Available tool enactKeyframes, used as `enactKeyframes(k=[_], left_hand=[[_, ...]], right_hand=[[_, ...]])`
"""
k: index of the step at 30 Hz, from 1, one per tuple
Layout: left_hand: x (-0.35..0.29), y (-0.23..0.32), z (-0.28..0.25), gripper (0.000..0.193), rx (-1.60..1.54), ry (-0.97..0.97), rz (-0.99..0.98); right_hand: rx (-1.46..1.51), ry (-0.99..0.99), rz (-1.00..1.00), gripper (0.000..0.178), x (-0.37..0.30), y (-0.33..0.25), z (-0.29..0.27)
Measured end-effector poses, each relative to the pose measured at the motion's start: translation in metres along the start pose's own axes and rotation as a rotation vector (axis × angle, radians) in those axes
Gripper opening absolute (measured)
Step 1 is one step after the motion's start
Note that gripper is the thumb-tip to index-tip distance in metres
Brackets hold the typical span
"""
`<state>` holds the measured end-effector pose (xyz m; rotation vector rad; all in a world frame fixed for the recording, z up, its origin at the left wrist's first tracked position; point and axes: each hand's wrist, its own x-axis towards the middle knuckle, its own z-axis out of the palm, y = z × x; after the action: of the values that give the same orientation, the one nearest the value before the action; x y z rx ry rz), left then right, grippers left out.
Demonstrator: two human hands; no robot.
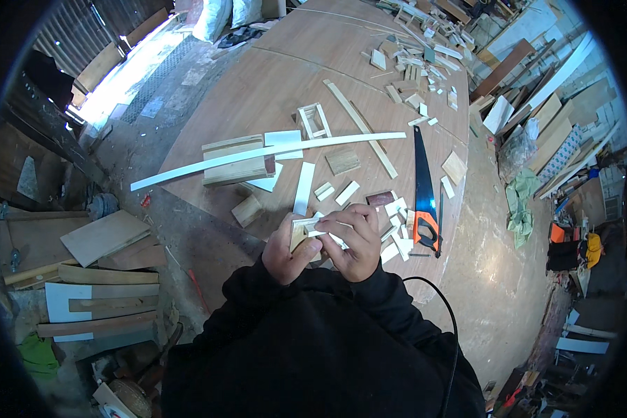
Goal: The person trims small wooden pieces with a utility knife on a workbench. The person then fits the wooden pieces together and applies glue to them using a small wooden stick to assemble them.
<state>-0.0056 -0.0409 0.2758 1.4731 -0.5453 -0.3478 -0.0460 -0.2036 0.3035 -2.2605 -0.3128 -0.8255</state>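
Close to my body, at the near edge of the table, my left hand (285, 252) is closed round a small pale wooden piece (299, 231) that looks like part of a little box. My right hand (353, 240) pinches a small white-faced wood strip (316, 229) against it. Fingers hide much of both parts. Just beyond my hands lie a white strip (304, 188) and small wood blocks (347, 193). To the right, a handsaw (425, 188) with an orange and black handle rests beside several white offcuts (396, 207).
A long white strip (355, 140) lies across a grooved wooden block (233, 160) and overhangs the table's left edge. A small open wooden frame (314, 121) and a long batten (359, 127) are farther back. Scrap wood (411, 70) is heaped at the far right. A black cable (454, 327) runs by my right arm.
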Motion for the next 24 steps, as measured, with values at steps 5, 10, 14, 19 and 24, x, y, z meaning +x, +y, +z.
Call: enactKeyframes(k=[5,10,14,19,24], left_hand=[[0.001,-0.025,0.001,0.025,0.14,0.127,-0.134],[-0.014,-0.086,-0.006,0.026,0.354,0.009,-0.232],[-0.029,-0.114,-0.004,0.018,0.017,-0.051,-0.552],[-0.022,-0.129,-0.004,0.022,0.053,-0.108,-0.521],[0.003,-0.104,0.009,0.024,0.177,-0.118,-0.417]], right_hand=[[0.015,-0.047,0.082,0.017,-0.012,0.013,0.022],[0.044,-0.255,0.259,0.014,-0.068,0.055,0.06],[-0.01,-0.38,0.353,0.017,-0.112,0.066,0.077],[0.073,-0.407,0.424,0.02,-0.107,0.071,0.067],[-0.037,-0.288,0.399,0.019,-0.096,0.072,0.052]])
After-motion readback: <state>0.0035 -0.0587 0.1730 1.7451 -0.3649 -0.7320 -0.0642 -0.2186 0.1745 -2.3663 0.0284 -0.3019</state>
